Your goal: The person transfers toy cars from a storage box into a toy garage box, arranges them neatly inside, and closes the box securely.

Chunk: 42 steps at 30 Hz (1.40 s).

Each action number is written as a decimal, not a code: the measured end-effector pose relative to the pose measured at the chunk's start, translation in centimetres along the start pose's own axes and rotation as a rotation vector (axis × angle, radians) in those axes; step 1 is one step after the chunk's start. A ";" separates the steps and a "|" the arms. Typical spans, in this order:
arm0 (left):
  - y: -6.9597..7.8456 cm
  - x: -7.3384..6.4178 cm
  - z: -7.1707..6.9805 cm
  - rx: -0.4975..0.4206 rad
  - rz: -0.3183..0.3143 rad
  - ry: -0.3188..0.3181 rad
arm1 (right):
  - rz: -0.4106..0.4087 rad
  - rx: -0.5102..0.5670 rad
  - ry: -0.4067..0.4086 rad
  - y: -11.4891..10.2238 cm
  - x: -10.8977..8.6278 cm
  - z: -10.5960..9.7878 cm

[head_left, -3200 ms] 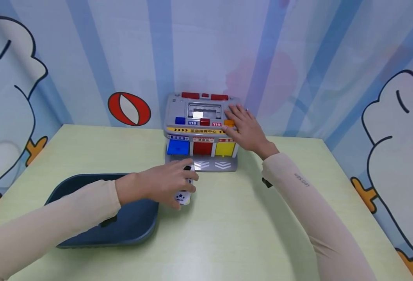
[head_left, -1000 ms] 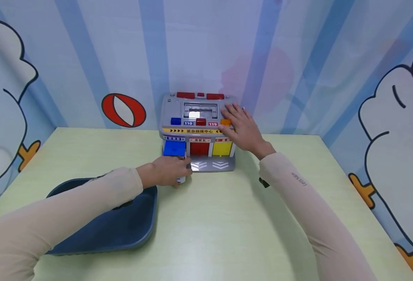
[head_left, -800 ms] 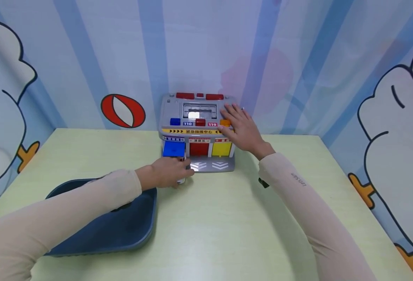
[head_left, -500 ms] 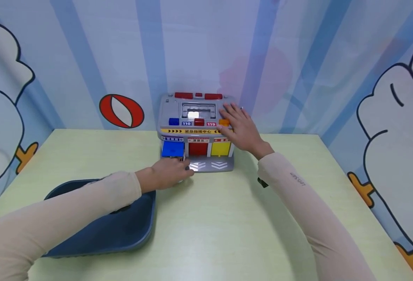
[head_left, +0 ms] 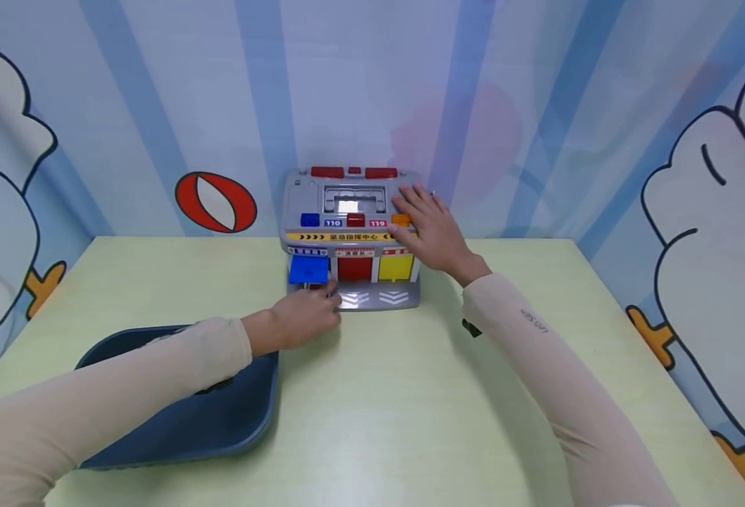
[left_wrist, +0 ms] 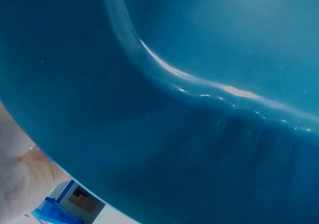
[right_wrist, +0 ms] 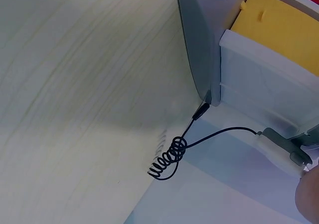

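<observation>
In the head view, a grey toy emergency station (head_left: 303,197) stands at the table's back, with blue, red and yellow doors. Its blue door (head_left: 309,270) is raised outward. My left hand (head_left: 303,318) is low in front of that doorway, fingers toward the station's ramp. A small part of the toy police car (head_left: 315,286) shows under the blue door; the hand hides the rest, so its grasp is unclear. My right hand (head_left: 434,236) rests with spread fingers on the roof's right end, near the orange button (head_left: 401,220). The red door (head_left: 355,268) and yellow door (head_left: 395,267) are down.
A dark blue bin (head_left: 270,405) stands at the left under my left forearm and fills most of the left wrist view. A black coiled cord (right_wrist: 172,154) with a grey handset hangs at the station's side. A patterned curtain (head_left: 360,84) is behind the table.
My left hand has gone forward with the police car, from beside the bin to the blue doorway; the car's rear has dropped out of sight. My right hand stays on the roof.
</observation>
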<state>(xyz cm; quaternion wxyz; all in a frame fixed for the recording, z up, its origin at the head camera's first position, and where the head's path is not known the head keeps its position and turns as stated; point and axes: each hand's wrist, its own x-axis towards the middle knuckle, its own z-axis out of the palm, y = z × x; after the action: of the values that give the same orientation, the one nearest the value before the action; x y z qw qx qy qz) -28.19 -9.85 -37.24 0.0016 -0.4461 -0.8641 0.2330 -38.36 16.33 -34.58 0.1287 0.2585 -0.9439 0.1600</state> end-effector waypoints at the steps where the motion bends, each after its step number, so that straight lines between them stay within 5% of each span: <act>1: 0.0 0.0 0.0 -0.004 0.000 0.000 | -0.001 -0.001 0.000 0.0 0.0 0.0; 42: 0.5 -0.1 0.2 0.033 -0.011 0.030 | 0.018 0.017 0.006 0.0 0.1 0.2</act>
<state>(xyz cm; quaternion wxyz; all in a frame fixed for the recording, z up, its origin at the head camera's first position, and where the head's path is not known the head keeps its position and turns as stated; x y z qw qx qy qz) -27.76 -9.70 -37.57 0.0229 -0.4449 -0.8624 0.2404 -38.52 16.24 -34.75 0.1278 0.2506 -0.9445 0.1697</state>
